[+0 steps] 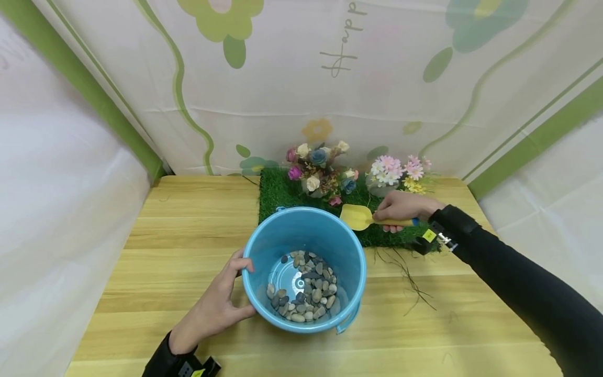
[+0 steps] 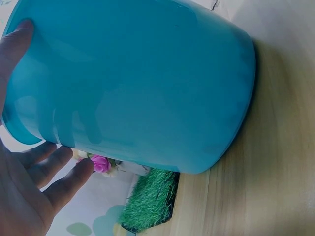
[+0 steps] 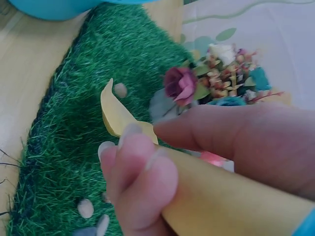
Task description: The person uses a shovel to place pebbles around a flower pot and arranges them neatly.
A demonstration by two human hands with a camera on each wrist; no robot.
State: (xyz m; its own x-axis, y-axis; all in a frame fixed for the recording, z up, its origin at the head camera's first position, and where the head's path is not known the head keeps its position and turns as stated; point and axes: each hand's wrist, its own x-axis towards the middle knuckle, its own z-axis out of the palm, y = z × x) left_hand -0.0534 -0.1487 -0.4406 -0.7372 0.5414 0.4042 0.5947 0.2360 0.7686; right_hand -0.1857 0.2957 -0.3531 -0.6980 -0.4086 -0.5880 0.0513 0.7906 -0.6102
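Observation:
A light blue bucket (image 1: 301, 233) stands on the wooden table, its bottom partly covered with grey and tan pebbles (image 1: 322, 293). My left hand (image 1: 214, 303) grips its left side, with fingers at the rim and the thumb against the outer wall. In my right hand (image 1: 402, 205) is the handle of a small yellow toy shovel (image 1: 356, 217), whose scoop is right of the bucket, over a green artificial grass mat (image 1: 273, 193). The right wrist view shows the fingers curled round the handle and a few pebbles (image 3: 85, 208) lying in the grass beneath.
Two bunches of artificial flowers, one of mixed roses (image 1: 313, 183) and one pink and white (image 1: 388, 170), stand at the mat's back. Thin dark strands (image 1: 412, 277) lie on the table (image 1: 188, 251) right of the bucket. A printed curtain (image 1: 282, 94) hangs behind.

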